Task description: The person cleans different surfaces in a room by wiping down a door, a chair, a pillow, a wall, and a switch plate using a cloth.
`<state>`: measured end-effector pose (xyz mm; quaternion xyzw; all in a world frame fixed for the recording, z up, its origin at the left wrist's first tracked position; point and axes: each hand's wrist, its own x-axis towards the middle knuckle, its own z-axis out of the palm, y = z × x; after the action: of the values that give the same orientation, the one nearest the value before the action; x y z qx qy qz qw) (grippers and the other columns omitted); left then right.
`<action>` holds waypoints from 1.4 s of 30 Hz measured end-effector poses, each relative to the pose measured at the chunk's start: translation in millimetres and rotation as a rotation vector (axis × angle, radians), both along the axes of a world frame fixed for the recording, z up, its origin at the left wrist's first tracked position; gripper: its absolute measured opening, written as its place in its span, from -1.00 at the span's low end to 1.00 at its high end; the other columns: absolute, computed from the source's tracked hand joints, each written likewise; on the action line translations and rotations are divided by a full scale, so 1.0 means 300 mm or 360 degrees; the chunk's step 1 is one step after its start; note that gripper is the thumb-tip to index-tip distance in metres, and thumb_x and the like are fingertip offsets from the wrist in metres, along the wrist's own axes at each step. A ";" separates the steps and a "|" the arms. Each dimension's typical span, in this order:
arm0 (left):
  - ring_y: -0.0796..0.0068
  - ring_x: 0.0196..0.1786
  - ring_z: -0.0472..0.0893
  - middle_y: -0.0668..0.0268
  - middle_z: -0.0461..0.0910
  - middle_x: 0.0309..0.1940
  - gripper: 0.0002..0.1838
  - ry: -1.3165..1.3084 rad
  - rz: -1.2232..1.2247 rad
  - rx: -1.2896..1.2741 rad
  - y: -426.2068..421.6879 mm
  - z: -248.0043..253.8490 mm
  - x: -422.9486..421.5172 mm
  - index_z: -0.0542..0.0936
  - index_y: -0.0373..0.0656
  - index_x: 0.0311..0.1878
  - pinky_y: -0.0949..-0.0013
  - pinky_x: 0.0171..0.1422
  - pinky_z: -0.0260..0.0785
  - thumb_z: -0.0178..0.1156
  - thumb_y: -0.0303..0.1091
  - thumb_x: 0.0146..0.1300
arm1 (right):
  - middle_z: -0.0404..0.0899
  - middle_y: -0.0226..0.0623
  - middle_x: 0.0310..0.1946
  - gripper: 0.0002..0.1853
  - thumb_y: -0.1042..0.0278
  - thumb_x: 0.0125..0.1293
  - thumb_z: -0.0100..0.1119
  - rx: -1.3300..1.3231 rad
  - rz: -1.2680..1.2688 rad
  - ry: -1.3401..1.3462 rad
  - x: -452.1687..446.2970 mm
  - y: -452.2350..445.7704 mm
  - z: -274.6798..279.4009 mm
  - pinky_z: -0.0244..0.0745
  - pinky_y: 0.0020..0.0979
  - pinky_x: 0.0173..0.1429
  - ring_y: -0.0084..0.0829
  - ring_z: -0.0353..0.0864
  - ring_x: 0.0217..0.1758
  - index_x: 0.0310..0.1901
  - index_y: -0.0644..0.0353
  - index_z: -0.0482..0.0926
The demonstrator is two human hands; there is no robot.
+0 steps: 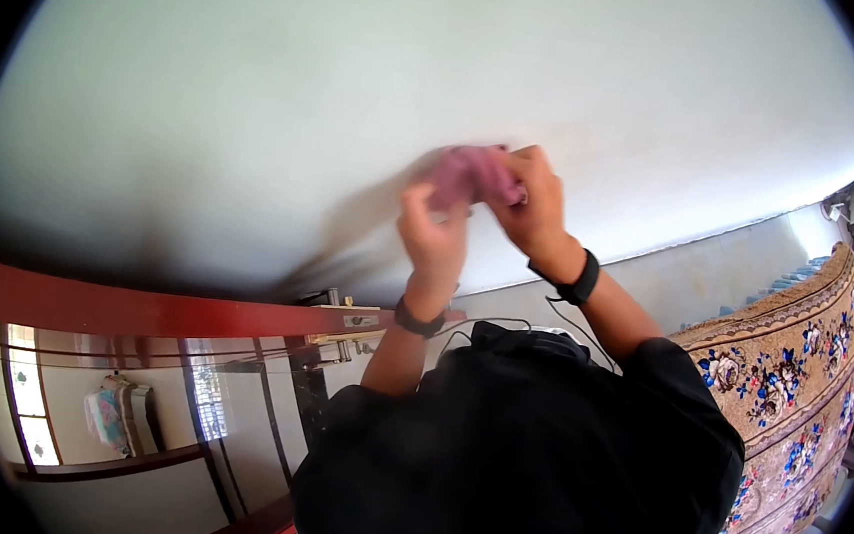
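Note:
A crumpled mauve-pink cloth (474, 175) is bunched between my two hands, in front of the pale wall. My left hand (434, 237) grips its lower left side, with fingers bent and a little blurred. On the cloth's right side, my right hand (532, 205) is closed around the fabric. Part of the cloth is hidden behind the fingers. Each wrist wears a black band, and thin dark cables run from near the bands toward my body. I cannot tell whether the cloth touches the wall.
The pale wall (262, 73) fills the view ahead. At lower left is a red-framed door (143, 310) with a metal lock and handle (347, 321); its glossy panel shows hanging clothes and windows. A floral-patterned sofa (780, 370) stands at the right.

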<state>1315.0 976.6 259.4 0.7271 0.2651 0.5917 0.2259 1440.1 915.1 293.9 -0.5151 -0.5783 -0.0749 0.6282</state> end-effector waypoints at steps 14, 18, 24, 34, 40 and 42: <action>0.28 -0.50 0.54 0.18 0.55 -0.48 -0.79 0.0488 -0.0403 -0.0226 -0.047 -0.218 0.016 0.53 -0.19 -0.17 0.26 -0.39 0.37 0.33 -0.34 0.24 | 0.48 -0.15 -0.33 -0.74 0.53 0.30 0.24 -0.0485 -0.0353 0.0453 -0.019 -0.103 -0.444 0.50 -0.33 -0.33 -0.23 0.61 -0.40 0.00 0.21 0.45; 0.16 -0.47 0.63 0.13 0.61 -0.49 -0.76 0.0529 -0.0276 -0.0276 -0.011 -0.172 -0.085 0.56 -0.18 -0.24 0.20 -0.39 0.44 0.33 -0.20 0.27 | 0.46 -0.11 -0.29 -0.67 0.53 0.27 0.27 -0.0317 -0.0317 0.0203 -0.100 -0.044 -0.367 0.50 -0.28 -0.31 -0.13 0.59 -0.36 0.05 0.17 0.47; 0.43 -0.53 0.62 0.28 0.62 -0.47 -0.75 0.0081 -0.0247 0.0155 0.051 0.048 -0.100 0.53 -0.17 -0.20 0.39 -0.44 0.44 0.42 -0.43 0.13 | 0.45 -0.14 -0.30 -0.70 0.52 0.28 0.27 -0.0048 -0.0240 0.0136 -0.123 0.041 -0.099 0.44 -0.33 -0.34 -0.21 0.50 -0.38 0.03 0.13 0.51; 0.36 -0.44 0.67 0.19 0.65 -0.31 -0.71 0.0055 -0.0227 0.0118 0.037 -0.045 -0.116 0.50 -0.23 -0.12 0.36 -0.40 0.48 0.40 -0.49 0.15 | 0.52 -0.22 -0.23 -0.70 0.67 0.10 0.16 0.0227 -0.0127 0.0276 -0.158 0.083 -0.203 0.42 -0.37 -0.04 -0.34 0.49 -0.15 -0.08 0.30 0.57; 0.32 -0.52 0.62 0.19 0.60 -0.52 -0.73 0.0326 -0.0158 -0.0345 -0.009 -0.281 -0.185 0.50 -0.19 -0.24 0.32 -0.41 0.45 0.41 -0.31 0.20 | 0.52 -0.11 -0.24 -0.60 0.59 0.19 0.32 -0.0338 -0.0116 0.0126 -0.176 0.026 -0.488 0.55 -0.30 -0.15 -0.11 0.64 -0.19 0.04 0.17 0.44; 0.31 -0.53 0.61 0.19 0.60 -0.52 -0.72 0.0500 -0.0138 -0.0519 -0.015 -0.328 -0.213 0.50 -0.19 -0.23 0.30 -0.43 0.43 0.40 -0.26 0.21 | 0.55 -0.11 -0.19 -0.64 0.54 0.22 0.30 -0.0464 -0.0056 0.0291 -0.205 0.015 -0.552 0.57 -0.28 -0.17 -0.08 0.65 -0.17 0.03 0.15 0.44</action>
<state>1251.1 972.0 161.0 0.7749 0.3577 0.4103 0.3215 1378.7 919.5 128.4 -0.6154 -0.5144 0.0460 0.5954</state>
